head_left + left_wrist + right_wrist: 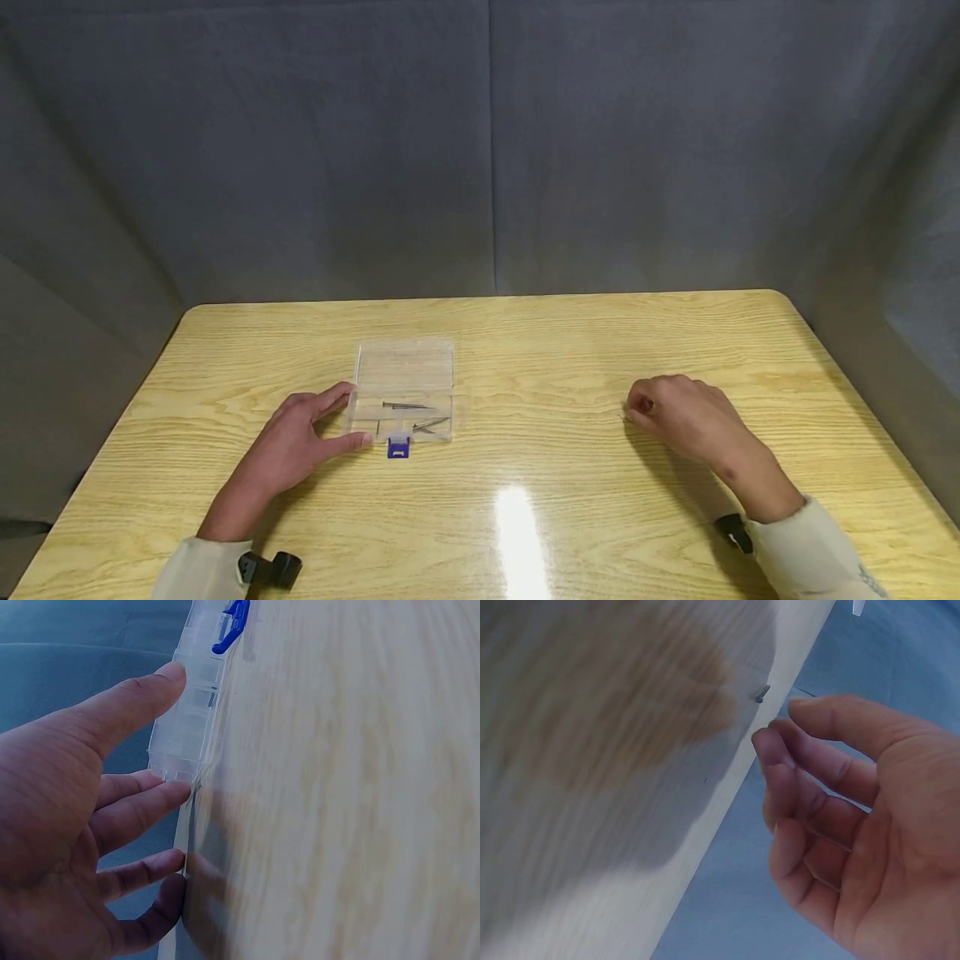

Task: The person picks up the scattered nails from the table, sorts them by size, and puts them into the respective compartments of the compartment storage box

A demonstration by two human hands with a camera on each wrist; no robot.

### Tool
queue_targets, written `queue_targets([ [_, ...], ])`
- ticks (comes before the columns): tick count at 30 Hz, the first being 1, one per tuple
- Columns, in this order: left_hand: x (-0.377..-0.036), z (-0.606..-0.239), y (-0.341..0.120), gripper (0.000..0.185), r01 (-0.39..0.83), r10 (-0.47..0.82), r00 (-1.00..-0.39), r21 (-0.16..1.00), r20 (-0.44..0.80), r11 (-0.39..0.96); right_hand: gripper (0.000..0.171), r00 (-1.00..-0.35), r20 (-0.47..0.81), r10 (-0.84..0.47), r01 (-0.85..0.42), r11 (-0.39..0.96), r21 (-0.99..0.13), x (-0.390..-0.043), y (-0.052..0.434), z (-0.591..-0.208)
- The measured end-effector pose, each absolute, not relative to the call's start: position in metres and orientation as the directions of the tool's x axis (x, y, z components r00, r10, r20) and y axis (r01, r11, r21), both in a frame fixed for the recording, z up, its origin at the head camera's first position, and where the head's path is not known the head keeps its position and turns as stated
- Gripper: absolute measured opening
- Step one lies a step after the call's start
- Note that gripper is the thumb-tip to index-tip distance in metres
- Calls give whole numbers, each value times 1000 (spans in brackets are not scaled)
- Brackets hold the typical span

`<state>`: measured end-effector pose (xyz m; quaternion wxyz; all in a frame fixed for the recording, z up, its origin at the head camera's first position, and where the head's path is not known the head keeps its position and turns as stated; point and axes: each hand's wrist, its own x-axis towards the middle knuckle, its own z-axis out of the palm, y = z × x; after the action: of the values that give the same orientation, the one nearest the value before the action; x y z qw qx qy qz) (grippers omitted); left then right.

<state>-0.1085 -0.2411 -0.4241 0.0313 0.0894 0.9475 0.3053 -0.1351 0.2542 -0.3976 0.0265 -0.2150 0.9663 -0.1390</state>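
A clear plastic box point(405, 406) lies with its lid point(407, 365) folded back and a blue latch point(398, 447) at its front. Several thin, dark nails point(405, 406) lie in its compartments. My left hand point(291, 437) touches the box's left end, thumb at the front corner and index finger near the hinge side; its fingers are fairly straight. To the right, my right hand point(686, 417) is low over the table, fingers loosely bent. Just beyond its fingertips, a small metal piece point(761, 694) lies on the table, with a gap between thumb and index finger.
The wood-grain table point(525, 350) has rounded back corners. Grey fabric panels point(637, 167) stand behind it and along both sides. A bright light reflection point(517, 533) shows on the table's front part. Wrist cameras point(270, 570) are strapped on both arms.
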Motion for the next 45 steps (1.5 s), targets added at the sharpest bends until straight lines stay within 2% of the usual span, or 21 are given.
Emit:
queue_targets([
  [13,-111,-423,-241,82,194,224,-974,599,25,777,3,-893,-15,-451,-430,861,-273,-135,258,-402],
  [29,-110,-424,-242,84,176,212,-977,602,12,779,19,-881,-103,-461,-416,860,-297,-135,255,-402],
  [45,-109,-424,-241,84,151,194,-981,592,-10,792,24,-858,-91,-506,-467,841,-275,-140,254,-403],
])
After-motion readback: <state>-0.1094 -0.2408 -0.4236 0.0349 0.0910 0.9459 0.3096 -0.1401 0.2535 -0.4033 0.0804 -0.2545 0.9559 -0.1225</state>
